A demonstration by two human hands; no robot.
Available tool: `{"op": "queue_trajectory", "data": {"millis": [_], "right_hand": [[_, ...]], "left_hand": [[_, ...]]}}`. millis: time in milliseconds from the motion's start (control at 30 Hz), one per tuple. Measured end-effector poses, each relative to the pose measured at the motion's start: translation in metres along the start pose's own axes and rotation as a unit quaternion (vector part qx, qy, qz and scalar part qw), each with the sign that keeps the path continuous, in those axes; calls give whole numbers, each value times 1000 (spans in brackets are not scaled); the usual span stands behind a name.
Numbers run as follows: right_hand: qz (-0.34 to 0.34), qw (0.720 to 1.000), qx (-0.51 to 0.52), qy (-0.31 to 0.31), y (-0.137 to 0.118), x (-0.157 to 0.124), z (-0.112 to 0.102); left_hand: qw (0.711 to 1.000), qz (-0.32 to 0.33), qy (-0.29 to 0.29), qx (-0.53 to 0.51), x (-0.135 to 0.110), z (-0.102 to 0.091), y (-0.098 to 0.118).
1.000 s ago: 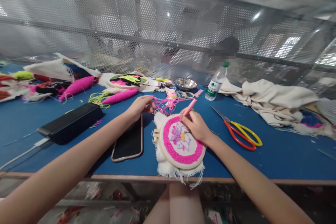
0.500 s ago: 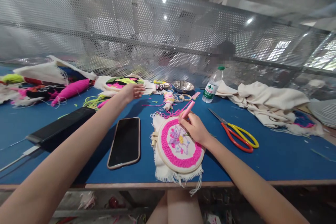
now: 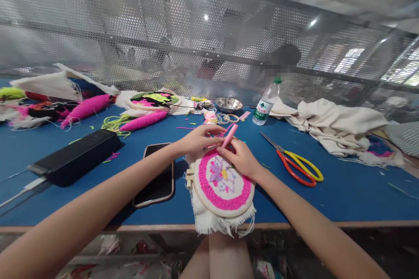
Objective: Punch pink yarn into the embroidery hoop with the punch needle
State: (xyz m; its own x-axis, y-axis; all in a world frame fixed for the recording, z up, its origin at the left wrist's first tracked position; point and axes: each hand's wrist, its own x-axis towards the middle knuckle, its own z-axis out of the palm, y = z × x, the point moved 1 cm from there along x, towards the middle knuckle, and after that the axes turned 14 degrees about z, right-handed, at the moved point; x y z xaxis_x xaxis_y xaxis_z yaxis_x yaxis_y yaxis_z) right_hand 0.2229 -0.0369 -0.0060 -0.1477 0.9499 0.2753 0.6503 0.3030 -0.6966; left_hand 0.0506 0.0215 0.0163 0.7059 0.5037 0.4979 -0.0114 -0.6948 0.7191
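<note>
An embroidery hoop (image 3: 222, 183) with white cloth, a pink yarn ring and a small flower lies at the near edge of the blue table (image 3: 353, 187). My right hand (image 3: 240, 159) rests on the hoop's far side, fingers closed round a pink punch needle (image 3: 230, 134) that points into the cloth. My left hand (image 3: 198, 139) is at the hoop's far rim, fingers pinched close to the needle and pink yarn; what it grips is too small to make out. A phone (image 3: 157, 178) lies face up under my left forearm.
Red and yellow scissors (image 3: 296, 163) lie right of the hoop. A black box (image 3: 75, 157) sits at the left. Behind are pink yarn spools (image 3: 144, 120), another hoop (image 3: 153, 100), a metal bowl (image 3: 229, 104), a water bottle (image 3: 266, 102) and beige cloth (image 3: 340, 124). A perforated screen stands behind.
My left hand came back from its reach toward the far hoop and now pinches at the near hoop's rim beside the needle. The right hand stayed on the hoop.
</note>
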Motion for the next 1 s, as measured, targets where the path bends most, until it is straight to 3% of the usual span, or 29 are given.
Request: {"op": "queue_trajectory", "data": {"millis": [200,400,600,800,1000], "right_hand": [[37,999,-28,24,5,2,1],[40,999,-32,16,2,1,3],[56,998,5,1,2,-1,2],[79,988,133,-6,1,3,1],[85,934,346,9,-6,8,-7]], "left_hand": [[990,14,98,97,-5,7,-12],[997,58,32,29,3,12,-14],[997,66,41,25,7,11,-18],[989,91,50,103,5,-2,-16],[961,138,9,240,4,-10,-18]]}}
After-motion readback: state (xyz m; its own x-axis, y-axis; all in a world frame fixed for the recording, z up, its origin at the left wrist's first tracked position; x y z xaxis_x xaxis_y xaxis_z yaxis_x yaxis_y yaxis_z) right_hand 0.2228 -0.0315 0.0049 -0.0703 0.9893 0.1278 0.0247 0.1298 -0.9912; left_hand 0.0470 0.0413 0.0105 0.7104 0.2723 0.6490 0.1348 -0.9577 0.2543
